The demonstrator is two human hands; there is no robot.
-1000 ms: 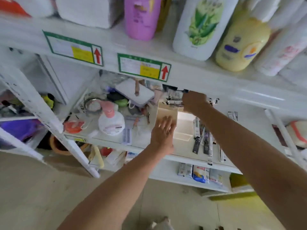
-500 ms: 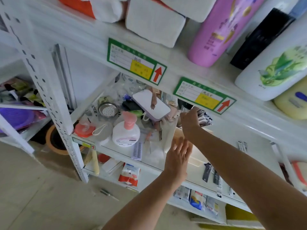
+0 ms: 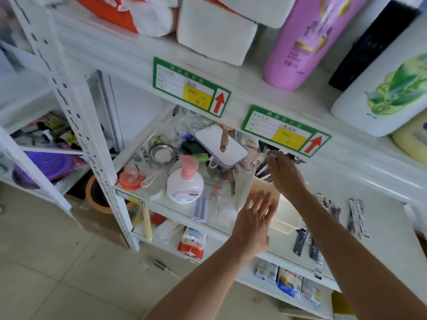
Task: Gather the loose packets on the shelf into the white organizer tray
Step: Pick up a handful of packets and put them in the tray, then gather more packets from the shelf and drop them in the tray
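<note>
The white organizer tray (image 3: 283, 219) sits on the middle shelf, partly hidden by both hands. My left hand (image 3: 255, 219) rests flat against the tray's left front side, fingers spread, holding nothing. My right hand (image 3: 285, 174) reaches over the tray's back end, fingers closed on a bunch of dark packets (image 3: 263, 170) that stand in the rear of the tray. Several loose dark packets (image 3: 308, 241) lie on the shelf to the right of the tray, and long strip packets (image 3: 357, 217) lie farther right.
Left of the tray stand a pink-pump bottle (image 3: 186, 184), a white mirror (image 3: 220, 146), a metal strainer (image 3: 161, 153) and clutter. The upper shelf edge with green labels (image 3: 285, 132) overhangs my right hand. Big bottles (image 3: 307, 40) stand above. More packets lie on the lower shelf (image 3: 286, 281).
The camera has swung left and down, so the shelf sits more to the right. My right hand stays at the tray's back with the packets; my left hand stays on the tray's front.
</note>
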